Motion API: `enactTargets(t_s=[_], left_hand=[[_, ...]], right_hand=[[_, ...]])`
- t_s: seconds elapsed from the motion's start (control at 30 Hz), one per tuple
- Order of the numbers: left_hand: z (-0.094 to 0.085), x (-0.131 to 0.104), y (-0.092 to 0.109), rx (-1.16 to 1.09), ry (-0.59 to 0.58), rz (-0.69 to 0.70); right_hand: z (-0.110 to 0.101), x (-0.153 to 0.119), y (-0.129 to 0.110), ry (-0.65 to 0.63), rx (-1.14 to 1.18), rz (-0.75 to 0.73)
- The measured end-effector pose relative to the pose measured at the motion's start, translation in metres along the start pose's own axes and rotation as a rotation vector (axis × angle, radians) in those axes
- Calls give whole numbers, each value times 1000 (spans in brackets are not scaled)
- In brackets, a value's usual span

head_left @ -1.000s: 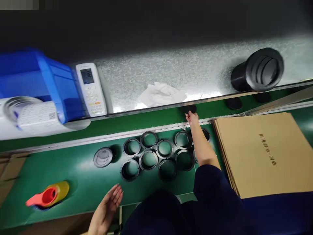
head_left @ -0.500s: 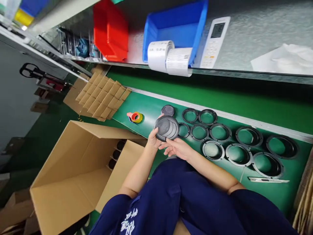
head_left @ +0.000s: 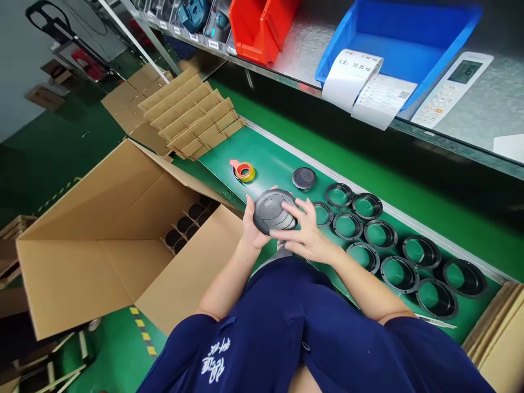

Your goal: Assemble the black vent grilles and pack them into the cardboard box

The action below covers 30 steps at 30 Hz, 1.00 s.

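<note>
- Black rings [head_left: 391, 236] sit centre right.
- The top edge crops the red bin [head_left: 262, 34].
- Your left hand [head_left: 250, 229] grips a black disc [head_left: 271, 212]; your right hand [head_left: 311, 236] splays over it.

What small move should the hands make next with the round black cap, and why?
I'd suggest the right hand curl its fingers around the edge of the round black cap. The left hand already grips the opposite edge, while the right fingers are spread loosely across its face, so a second hold would probably steady it.
</note>
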<state>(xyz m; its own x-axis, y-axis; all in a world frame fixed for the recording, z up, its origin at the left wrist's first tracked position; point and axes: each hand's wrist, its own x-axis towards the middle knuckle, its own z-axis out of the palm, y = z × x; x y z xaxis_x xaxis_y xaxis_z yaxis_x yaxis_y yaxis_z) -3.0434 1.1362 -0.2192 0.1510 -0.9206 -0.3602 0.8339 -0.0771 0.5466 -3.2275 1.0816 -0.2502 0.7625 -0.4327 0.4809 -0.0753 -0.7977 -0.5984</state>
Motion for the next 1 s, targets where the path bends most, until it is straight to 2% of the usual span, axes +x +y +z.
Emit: enactTargets(t_s=[0.07,0.17,0.23,0.4,0.53,0.77,0.9,1.0], left_hand=[[2,-2,4,4,-23,-35],[4,-2,6,17,-42,-150],[4,-1,4,21,-59,-254],[-3,7,-7,38,-84,-418],[-8,16,-16,120,-51,-550],[-2,28,-30,168,-46,-620],[3,33,-38,114,-93,-645],[9,37,-45,111,-69,-646]], right_hand=[[-2,0,-3,-40,98,-28],[-9,3,2,88,95,164],[-13,6,11,120,39,266],[-12,7,29,18,-26,304],[-14,0,35,6,70,327],[-30,-15,32,163,415,539],[-39,-27,31,197,434,608],[-43,-34,30,204,421,595]])
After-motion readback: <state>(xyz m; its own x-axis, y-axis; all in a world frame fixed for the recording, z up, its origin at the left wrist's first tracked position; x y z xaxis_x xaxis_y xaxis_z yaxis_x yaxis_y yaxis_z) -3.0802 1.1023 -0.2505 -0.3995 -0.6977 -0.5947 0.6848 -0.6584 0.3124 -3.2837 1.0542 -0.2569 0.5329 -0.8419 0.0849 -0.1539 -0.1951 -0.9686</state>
